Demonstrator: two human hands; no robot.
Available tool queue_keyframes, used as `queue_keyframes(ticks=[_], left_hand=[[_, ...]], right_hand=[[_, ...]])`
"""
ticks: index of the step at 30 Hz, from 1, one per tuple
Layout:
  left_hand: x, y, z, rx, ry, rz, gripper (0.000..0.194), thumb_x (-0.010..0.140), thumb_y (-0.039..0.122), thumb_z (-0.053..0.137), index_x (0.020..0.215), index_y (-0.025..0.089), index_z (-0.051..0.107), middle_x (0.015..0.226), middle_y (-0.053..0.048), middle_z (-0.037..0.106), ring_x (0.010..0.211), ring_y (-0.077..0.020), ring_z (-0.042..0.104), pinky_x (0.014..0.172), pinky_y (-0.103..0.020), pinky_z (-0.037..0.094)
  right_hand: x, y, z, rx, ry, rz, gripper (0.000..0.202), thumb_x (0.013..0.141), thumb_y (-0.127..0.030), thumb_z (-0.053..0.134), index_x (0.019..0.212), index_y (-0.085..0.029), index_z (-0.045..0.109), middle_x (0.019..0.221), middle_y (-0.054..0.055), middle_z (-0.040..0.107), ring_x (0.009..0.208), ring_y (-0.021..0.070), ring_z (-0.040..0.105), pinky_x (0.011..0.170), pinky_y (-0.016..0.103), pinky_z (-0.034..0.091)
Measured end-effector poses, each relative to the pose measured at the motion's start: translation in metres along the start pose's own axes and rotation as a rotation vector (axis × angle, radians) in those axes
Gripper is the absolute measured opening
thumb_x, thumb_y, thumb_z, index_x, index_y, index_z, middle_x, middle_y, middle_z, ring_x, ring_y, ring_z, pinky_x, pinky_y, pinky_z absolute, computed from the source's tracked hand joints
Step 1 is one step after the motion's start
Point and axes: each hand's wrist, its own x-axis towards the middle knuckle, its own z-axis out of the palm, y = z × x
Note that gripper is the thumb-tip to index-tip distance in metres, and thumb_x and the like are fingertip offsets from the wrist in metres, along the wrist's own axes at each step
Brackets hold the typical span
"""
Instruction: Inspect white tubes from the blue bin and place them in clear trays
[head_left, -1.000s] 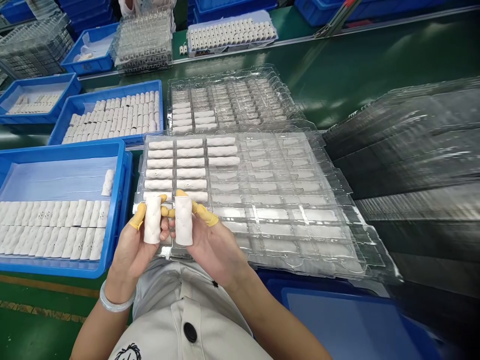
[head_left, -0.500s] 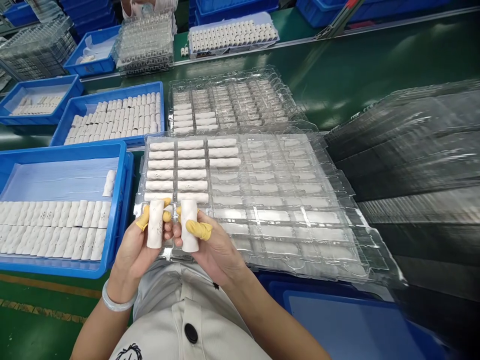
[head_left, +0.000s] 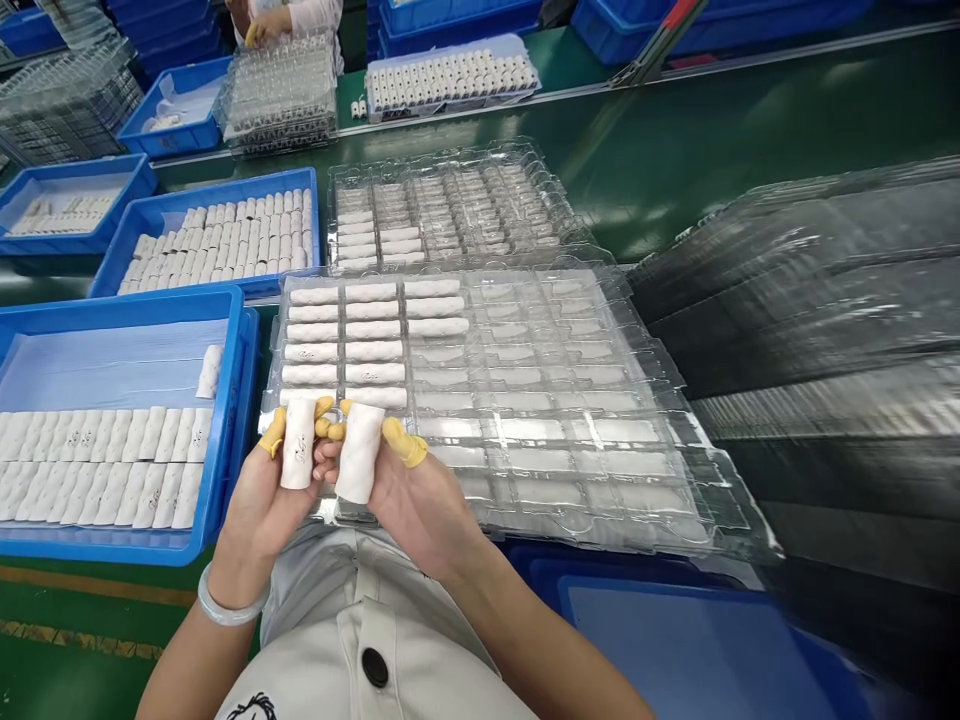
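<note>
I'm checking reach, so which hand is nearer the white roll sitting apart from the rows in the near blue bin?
Left. The left hand is just outside the blue bin, to the right of the lone white roll; the right hand is farther right.

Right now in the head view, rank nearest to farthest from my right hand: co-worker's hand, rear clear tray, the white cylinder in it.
1. White cylinder: in the right hand.
2. Rear clear tray: ahead, beyond the front tray.
3. Co-worker's hand: at upper left.
</note>
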Motion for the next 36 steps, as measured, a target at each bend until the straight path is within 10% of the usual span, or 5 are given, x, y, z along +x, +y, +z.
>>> queue_keyframes(ticks=[12,17,24,30,36], left_hand=[[0.013,-0.006,0.004,0.565,0.097,0.106,0.051,0.1,0.045,0.036,0.069,0.012,0.059,0.042,-0.002,0.042,0.034,-0.0083,0.032,0.033,-0.018,0.026],[0.025,-0.006,0.035,0.835,0.04,0.279,0.009,0.084,0.02,0.064,0.081,0.012,0.069,0.059,-0.003,0.058,0.046,-0.0097,0.044,0.044,-0.019,0.035],[0.091,-0.015,0.094,1.246,-0.215,0.534,0.029,0.066,0.002,0.07,0.09,0.016,0.074,0.096,-0.009,0.07,0.1,-0.0278,0.06,0.093,-0.034,0.042],[0.143,-0.03,0.106,1.336,-0.276,0.632,0.028,0.056,-0.007,0.065,0.073,0.014,0.072,0.083,-0.008,0.065,0.103,-0.0284,0.059,0.102,-0.036,0.039],[0.124,-0.005,0.097,1.46,-0.319,0.742,0.023,0.068,0.0,0.064,0.085,0.013,0.073,0.09,-0.007,0.067,0.109,-0.0247,0.055,0.106,-0.036,0.037]], right_hand=[[-0.014,-0.012,-0.028,-0.667,0.013,-0.045,0.036,0.08,-0.037,0.068,0.111,-0.017,0.066,0.098,0.007,0.061,0.085,0.0181,0.058,0.072,0.03,0.045],[-0.031,-0.042,-0.061,-1.454,0.11,-0.395,0.042,0.097,-0.028,0.047,0.138,-0.021,0.052,0.114,0.01,0.06,0.105,0.0225,0.053,0.093,0.04,0.044],[-0.024,-0.062,-0.08,-2.115,0.27,-0.73,0.038,0.091,-0.001,0.038,0.111,-0.017,0.066,0.099,0.011,0.063,0.096,0.0248,0.051,0.096,0.048,0.04],[-0.012,-0.07,-0.078,-2.247,0.286,-0.72,0.038,0.087,0.004,0.035,0.099,-0.013,0.067,0.097,0.013,0.062,0.102,0.027,0.05,0.102,0.054,0.035],[0.012,-0.069,-0.085,-2.037,0.266,-0.691,0.049,0.087,0.002,0.03,0.124,-0.01,0.061,0.119,0.019,0.06,0.119,0.0313,0.049,0.103,0.054,0.04]])
